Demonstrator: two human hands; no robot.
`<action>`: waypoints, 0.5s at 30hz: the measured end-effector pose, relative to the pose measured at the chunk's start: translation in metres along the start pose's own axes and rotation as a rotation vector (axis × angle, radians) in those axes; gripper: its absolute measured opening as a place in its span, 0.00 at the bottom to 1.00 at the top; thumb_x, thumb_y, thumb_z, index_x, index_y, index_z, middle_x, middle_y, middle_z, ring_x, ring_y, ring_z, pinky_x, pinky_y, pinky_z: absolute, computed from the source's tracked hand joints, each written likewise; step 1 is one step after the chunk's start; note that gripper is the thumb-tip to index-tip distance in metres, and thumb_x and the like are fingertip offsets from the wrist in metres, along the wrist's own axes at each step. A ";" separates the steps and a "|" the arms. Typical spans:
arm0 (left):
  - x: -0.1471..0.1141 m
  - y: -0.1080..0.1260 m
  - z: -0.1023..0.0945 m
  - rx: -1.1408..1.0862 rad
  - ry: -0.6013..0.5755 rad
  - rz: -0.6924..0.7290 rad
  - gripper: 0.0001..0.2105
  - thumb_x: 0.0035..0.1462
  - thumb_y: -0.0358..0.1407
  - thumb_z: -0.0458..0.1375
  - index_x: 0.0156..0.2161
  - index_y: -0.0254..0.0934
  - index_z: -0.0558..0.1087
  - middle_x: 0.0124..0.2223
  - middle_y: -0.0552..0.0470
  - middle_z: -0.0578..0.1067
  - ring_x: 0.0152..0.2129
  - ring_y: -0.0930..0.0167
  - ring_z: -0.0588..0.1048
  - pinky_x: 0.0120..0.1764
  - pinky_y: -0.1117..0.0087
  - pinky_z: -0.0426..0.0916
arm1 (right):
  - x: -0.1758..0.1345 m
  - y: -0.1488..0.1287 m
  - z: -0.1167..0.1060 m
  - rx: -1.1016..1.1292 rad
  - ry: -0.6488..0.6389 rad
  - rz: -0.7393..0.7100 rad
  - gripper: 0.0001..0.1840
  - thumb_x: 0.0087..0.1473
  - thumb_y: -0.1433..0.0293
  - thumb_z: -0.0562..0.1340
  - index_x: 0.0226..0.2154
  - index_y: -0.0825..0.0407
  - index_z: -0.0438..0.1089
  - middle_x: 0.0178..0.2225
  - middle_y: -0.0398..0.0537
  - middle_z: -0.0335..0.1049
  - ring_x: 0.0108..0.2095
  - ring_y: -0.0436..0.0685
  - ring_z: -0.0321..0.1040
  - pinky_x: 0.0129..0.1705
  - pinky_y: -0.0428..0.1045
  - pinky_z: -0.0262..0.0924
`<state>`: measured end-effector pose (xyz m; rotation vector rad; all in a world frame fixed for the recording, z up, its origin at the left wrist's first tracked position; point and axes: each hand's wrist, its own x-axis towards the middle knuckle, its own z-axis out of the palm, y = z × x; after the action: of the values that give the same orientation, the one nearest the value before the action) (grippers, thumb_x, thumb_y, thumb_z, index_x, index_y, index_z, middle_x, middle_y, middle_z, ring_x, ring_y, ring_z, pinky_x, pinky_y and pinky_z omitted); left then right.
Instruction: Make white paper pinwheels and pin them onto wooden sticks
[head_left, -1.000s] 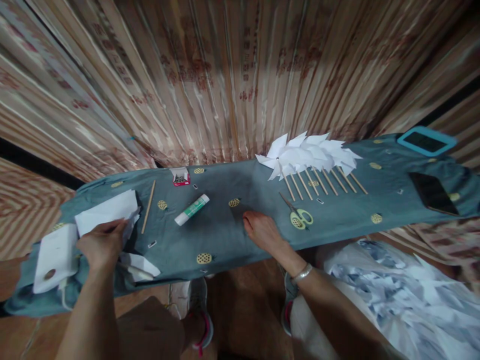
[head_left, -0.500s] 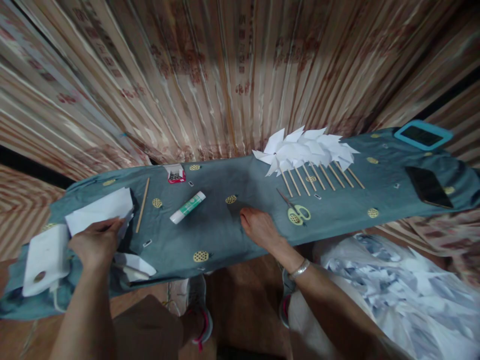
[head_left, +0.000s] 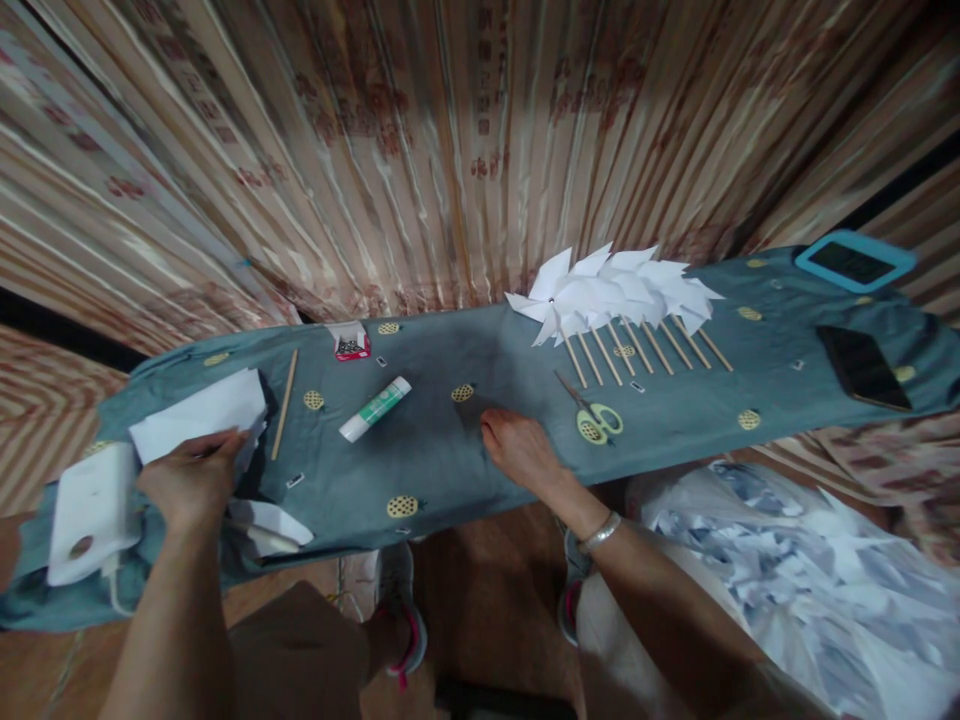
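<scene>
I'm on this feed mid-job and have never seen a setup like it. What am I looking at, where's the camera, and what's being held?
There is no machine here: a person works with bare hands. The one camera sits on their head, looking forward and down. On a green cloth lie, from left to right, a white device with a cable, a stack of white paper, a loose stick, a small red box, a glue stick, scissors, overlapping paper pinwheels on sticks and a phone. The left hand has its fingers at the paper stack; whether it grips a sheet is unclear. The right hand is curled, with nothing visible in it.
</scene>
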<state>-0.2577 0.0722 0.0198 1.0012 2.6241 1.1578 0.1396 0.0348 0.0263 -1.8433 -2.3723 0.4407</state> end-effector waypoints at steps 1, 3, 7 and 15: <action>-0.002 0.004 -0.001 0.005 -0.005 -0.006 0.06 0.36 0.27 0.69 0.23 0.37 0.77 0.15 0.63 0.70 0.23 0.70 0.72 0.39 0.71 0.66 | 0.000 0.000 0.000 -0.001 0.001 0.000 0.15 0.65 0.72 0.48 0.43 0.53 0.69 0.42 0.53 0.76 0.43 0.56 0.72 0.41 0.48 0.58; -0.007 0.010 -0.004 0.006 -0.009 -0.024 0.06 0.37 0.26 0.68 0.22 0.37 0.77 0.14 0.63 0.69 0.23 0.70 0.72 0.39 0.71 0.66 | 0.000 0.000 0.001 -0.002 0.003 0.002 0.15 0.64 0.72 0.49 0.43 0.53 0.69 0.41 0.52 0.76 0.42 0.56 0.72 0.41 0.47 0.58; -0.013 0.018 -0.006 -0.032 -0.014 -0.041 0.07 0.38 0.24 0.68 0.21 0.36 0.76 0.14 0.64 0.67 0.22 0.71 0.72 0.38 0.72 0.67 | 0.001 0.000 0.001 -0.002 0.011 0.007 0.14 0.64 0.72 0.49 0.42 0.53 0.69 0.41 0.52 0.76 0.42 0.56 0.72 0.40 0.47 0.58; -0.008 0.007 -0.004 -0.010 -0.018 0.046 0.05 0.40 0.28 0.69 0.26 0.35 0.78 0.15 0.63 0.69 0.22 0.70 0.72 0.39 0.71 0.68 | -0.001 0.000 0.001 -0.002 0.017 0.007 0.14 0.65 0.72 0.49 0.42 0.53 0.69 0.40 0.52 0.76 0.42 0.56 0.72 0.39 0.47 0.58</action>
<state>-0.2493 0.0677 0.0263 1.0708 2.5917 1.1646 0.1394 0.0340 0.0255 -1.8493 -2.3565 0.4222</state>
